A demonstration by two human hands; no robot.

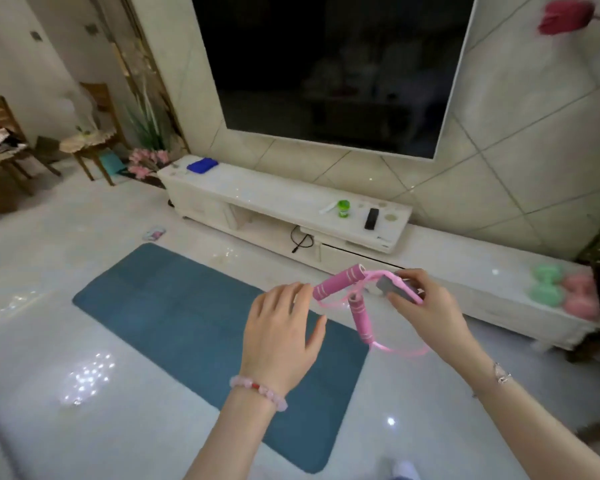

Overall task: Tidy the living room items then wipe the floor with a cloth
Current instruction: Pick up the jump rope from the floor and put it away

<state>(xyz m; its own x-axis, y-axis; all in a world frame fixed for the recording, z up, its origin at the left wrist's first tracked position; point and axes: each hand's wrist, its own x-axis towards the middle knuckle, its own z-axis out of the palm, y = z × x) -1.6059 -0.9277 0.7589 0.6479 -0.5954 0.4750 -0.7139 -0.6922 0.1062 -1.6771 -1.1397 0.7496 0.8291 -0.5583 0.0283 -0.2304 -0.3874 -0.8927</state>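
Observation:
A pink skipping rope (355, 292) with two foam handles hangs in front of me above the floor. My right hand (426, 306) pinches its bundled cord together with a small grey object (390, 287). My left hand (281, 330) is open, fingers spread, its fingertips just beside the upper handle. A blue cloth (202, 165) lies on the left end of the white TV cabinet (278, 199). A teal exercise mat (201, 327) is spread on the glossy tiled floor below my hands.
On the cabinet sit a green cup (343, 209) and a black remote (372, 218). Green and pink dumbbells (565, 292) rest on the low ledge at right. A small packet (154, 233) lies on the floor. Wooden chairs (94, 143) and pink flowers (148, 161) stand at left.

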